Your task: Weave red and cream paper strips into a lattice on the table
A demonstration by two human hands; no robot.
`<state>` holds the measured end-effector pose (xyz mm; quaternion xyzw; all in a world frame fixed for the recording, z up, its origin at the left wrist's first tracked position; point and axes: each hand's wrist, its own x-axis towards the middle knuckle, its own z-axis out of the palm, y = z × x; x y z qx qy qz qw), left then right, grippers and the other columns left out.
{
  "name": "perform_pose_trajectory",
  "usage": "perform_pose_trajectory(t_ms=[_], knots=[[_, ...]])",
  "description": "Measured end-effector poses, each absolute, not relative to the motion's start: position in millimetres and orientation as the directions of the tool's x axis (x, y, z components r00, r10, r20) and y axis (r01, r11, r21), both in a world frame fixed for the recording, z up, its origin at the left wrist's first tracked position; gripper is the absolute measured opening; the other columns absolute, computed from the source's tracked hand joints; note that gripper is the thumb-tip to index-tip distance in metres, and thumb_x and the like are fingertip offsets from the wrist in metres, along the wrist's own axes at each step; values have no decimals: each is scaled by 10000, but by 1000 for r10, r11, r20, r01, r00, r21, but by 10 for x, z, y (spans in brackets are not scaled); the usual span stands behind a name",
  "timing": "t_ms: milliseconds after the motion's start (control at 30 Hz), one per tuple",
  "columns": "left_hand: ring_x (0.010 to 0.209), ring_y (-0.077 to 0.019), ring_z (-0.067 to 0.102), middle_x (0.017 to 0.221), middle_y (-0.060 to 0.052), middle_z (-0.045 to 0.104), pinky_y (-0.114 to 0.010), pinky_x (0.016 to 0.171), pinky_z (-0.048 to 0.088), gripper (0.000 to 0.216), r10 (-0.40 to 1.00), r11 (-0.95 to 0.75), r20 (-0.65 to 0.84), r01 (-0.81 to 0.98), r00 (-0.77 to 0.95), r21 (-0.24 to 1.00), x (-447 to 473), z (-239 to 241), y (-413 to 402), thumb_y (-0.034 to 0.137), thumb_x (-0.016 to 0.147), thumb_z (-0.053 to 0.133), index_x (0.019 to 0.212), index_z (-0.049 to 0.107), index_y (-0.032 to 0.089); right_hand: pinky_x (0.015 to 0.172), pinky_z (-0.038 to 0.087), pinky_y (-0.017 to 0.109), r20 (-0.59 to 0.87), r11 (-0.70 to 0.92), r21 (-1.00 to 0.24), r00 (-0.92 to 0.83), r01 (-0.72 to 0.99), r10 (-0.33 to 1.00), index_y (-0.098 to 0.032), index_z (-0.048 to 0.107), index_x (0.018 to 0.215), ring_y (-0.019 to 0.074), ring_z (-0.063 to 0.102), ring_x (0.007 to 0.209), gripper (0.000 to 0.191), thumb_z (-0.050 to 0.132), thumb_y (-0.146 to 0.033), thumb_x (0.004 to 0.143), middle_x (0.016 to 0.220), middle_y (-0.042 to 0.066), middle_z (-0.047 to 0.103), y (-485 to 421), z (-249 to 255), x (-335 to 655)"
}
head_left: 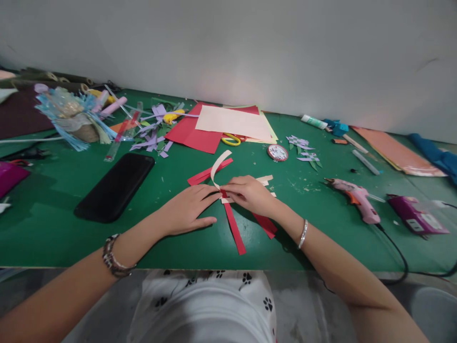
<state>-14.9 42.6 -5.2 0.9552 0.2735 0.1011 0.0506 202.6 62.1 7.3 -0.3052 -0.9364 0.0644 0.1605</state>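
Note:
Red and cream paper strips cross each other on the table in front of me. My right hand [252, 194] is closed, its fingertips pinching the strips where they cross. A cream paper strip [214, 170] curls up from that crossing. My left hand [189, 207] lies flat from the left, thumb spread apart, fingertips touching the same crossing. One red paper strip [234, 229] runs toward me. Another red strip [264, 226] is partly hidden under my right wrist. Cream strip ends [266, 180] stick out beyond my right hand. A loose red strip [203, 176] lies behind my left fingers.
A black phone [114, 188] lies left. Behind are paper sheets [232, 120], yellow-handled scissors [231, 139], lilac scraps [153, 138] and a round tin-like disc [277, 152]. At right, a pink glue gun [357, 196] trails a cable near a purple box [416, 214].

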Motion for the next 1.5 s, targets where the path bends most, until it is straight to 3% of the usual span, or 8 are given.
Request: perform_pose_trajectory(t_ms=[267, 400, 533, 733, 800, 1033, 1367, 1500], knots=[[1000, -238, 550, 1132, -146, 575, -339, 815, 451, 516, 493, -869, 227, 489, 840, 78, -141, -23, 433, 472, 905, 270, 1134, 545, 99, 671, 414, 282, 259, 811, -200, -769, 549, 584, -127, 640, 984, 159, 576, 763, 252, 423, -177, 865, 854, 89, 646, 618, 37, 2023], [909, -215, 571, 1004, -118, 615, -326, 774, 455, 484, 434, -886, 366, 463, 823, 11, -156, 23, 428, 415, 920, 225, 1041, 590, 122, 697, 401, 296, 225, 804, -188, -772, 564, 595, -129, 633, 1001, 173, 581, 811, 244, 440, -192, 865, 882, 88, 650, 593, 52, 2018], [1009, -228, 529, 1071, -123, 584, -354, 854, 425, 399, 395, -863, 510, 499, 764, -81, -141, 56, 417, 346, 910, 273, 1075, 570, 138, 726, 376, 309, 202, 799, -167, -774, 577, 601, -153, 631, 989, 171, 577, 806, 245, 423, -217, 877, 878, 80, 644, 569, 95, 2006], [1004, -203, 533, 1073, -124, 577, -325, 841, 447, 348, 560, -801, 460, 592, 689, 89, -61, 77, 412, 285, 892, 320, 1127, 510, 114, 713, 359, 307, 169, 785, -173, -768, 595, 618, -142, 632, 983, 166, 586, 779, 237, 436, -165, 854, 887, 83, 649, 577, 144, 2006], [999, -206, 533, 1062, -126, 586, -325, 837, 441, 337, 540, -809, 466, 585, 701, 58, -41, 95, 415, 272, 891, 325, 1108, 522, 106, 747, 354, 315, 164, 785, -194, -770, 588, 617, -152, 636, 955, 162, 587, 791, 235, 430, -132, 843, 912, 73, 658, 583, 159, 2015], [967, -171, 553, 1068, -43, 645, -320, 844, 349, 305, 349, -856, 406, 463, 845, -229, 100, 61, 416, 226, 915, 326, 1060, 587, 163, 829, 367, 330, 151, 761, -297, -758, 577, 634, -158, 627, 785, 149, 598, 780, 173, 463, -120, 824, 839, 48, 673, 640, 194, 2051], [965, -195, 568, 1120, -80, 622, -342, 795, 330, 210, 489, -800, 394, 580, 778, -153, 179, -15, 326, 264, 869, 445, 937, 622, 176, 710, 463, 258, 224, 622, -545, -618, 562, 754, -163, 647, 891, 132, 606, 797, 253, 403, -129, 836, 869, 56, 679, 729, 164, 2161], [971, -213, 572, 1119, -99, 620, -370, 822, 329, 202, 537, -785, 386, 612, 750, -98, 180, -52, 332, 259, 875, 440, 923, 626, 199, 735, 478, 281, 245, 604, -529, -575, 596, 781, -159, 633, 914, 143, 588, 861, 241, 419, -116, 810, 930, 79, 635, 785, 175, 2239]])
